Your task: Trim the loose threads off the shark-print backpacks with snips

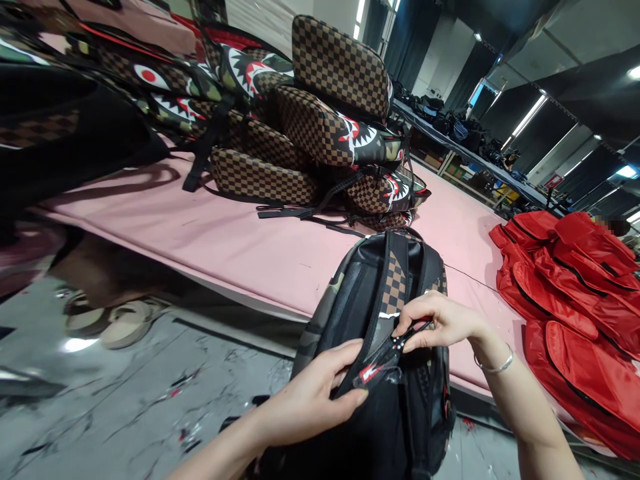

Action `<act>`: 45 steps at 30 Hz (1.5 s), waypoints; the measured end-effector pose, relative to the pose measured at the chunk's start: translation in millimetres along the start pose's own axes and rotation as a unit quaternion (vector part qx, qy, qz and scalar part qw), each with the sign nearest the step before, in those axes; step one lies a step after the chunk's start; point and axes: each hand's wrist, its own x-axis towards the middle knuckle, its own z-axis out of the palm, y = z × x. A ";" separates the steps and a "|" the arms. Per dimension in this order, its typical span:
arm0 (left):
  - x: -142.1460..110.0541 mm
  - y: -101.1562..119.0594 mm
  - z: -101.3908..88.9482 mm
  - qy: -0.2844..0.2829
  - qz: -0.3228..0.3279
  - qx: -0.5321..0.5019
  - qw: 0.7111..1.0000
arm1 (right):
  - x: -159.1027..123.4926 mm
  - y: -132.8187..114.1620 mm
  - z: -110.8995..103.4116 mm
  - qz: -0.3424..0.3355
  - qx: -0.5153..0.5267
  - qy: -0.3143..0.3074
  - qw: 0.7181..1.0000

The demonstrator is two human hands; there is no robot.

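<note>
A black backpack (345, 313) with camouflage sides stands upright at the table edge, its shoulder straps facing me. One shoulder strap (393, 290) has a brown checkered patch. My left hand (320, 390) is closed around the edge of this strap, thumb in front, some fingers hidden behind it. Beside its fingertips lies a clear plastic sleeve (373, 373) with a red and white tag inside. My right hand (435, 323) pinches a thin black cord at the strap, just above the sleeve. Small white dots show by its fingertips; what they are I cannot make out.
Checkered shark-face backpacks (340, 67) are piled on the pink table (250, 260) behind. Red bags (570, 293) lie stacked at the right. A black bag (115, 140) is at the left. Sandals (127, 320) and scraps show on the floor.
</note>
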 end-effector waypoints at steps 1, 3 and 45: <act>0.1 -0.5 -0.1 0.002 0.002 0.003 1.000 | 0.9 -0.9 1.0 -0.004 -0.002 0.001 1.000; 0.2 -1.1 -0.4 0.004 0.009 0.004 1.000 | 2.3 -2.4 2.9 -0.009 -0.008 0.002 1.000; -2.8 -19.2 -13.3 0.008 0.027 -0.134 0.991 | -10.4 24.6 35.3 -0.087 -0.066 0.301 0.947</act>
